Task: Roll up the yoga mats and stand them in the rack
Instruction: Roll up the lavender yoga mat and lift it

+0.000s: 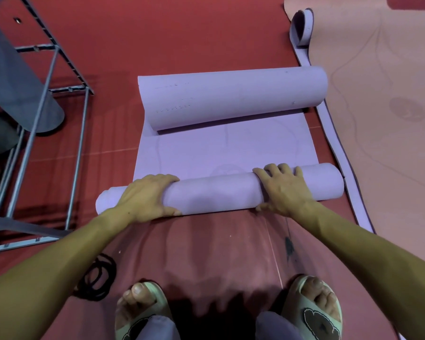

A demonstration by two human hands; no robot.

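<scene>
Lilac foam fills my view: my left hand (147, 196) and right hand (284, 190) both lie over the near roll (214, 192) of a lavender yoga mat (226, 148), fingers curved over its top, thumbs at its near side. Its far end curls into a second, fatter roll (231, 96), with flat mat between the two. Just right lies another lavender mat (339, 153) under a pink mat (378, 69). At the left stands a grey metal rack (57, 99) holding a grey rolled mat (17, 82). Black cord (98, 278) coils near my sandalled left foot (142, 307). Red floor (182, 33) carries everything.
</scene>
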